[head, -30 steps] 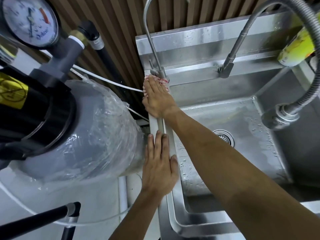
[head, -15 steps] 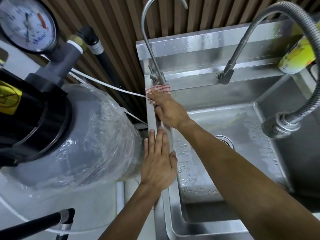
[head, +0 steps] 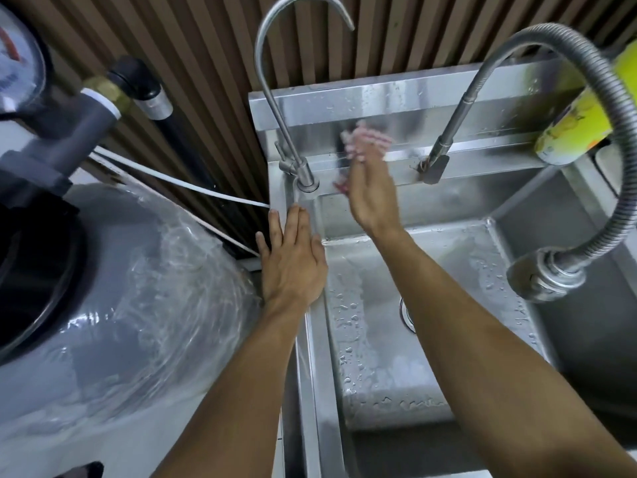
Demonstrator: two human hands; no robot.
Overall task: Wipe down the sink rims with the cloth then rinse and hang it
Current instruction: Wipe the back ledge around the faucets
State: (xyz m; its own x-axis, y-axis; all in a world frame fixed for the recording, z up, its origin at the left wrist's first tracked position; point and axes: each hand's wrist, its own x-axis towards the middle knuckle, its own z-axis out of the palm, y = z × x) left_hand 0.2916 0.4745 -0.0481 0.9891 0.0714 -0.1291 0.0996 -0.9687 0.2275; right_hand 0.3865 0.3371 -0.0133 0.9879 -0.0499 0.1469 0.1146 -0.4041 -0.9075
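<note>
My right hand (head: 370, 188) presses a red-and-white checked cloth (head: 365, 139) against the back rim of the steel sink (head: 482, 163), between the two taps; hand and cloth are motion-blurred. The cloth shows above my fingertips and a bit at the left of my palm. My left hand (head: 293, 257) lies flat, fingers together, on the sink's left rim (head: 317, 357), holding nothing. The wet basin (head: 379, 357) lies below my right forearm, which partly hides the drain.
A thin gooseneck tap (head: 275, 98) stands at the back-left corner. A flexible hose tap (head: 586, 98) arcs over the right, its head (head: 548, 274) hanging above the basin. A yellow-green bottle (head: 586, 122) sits back right. A plastic-wrapped grey tank (head: 120, 305) crowds the left.
My right hand has swept the cloth from the left rim by the thin tap round to the back rim, further right. My left hand stays flat on the left rim.
</note>
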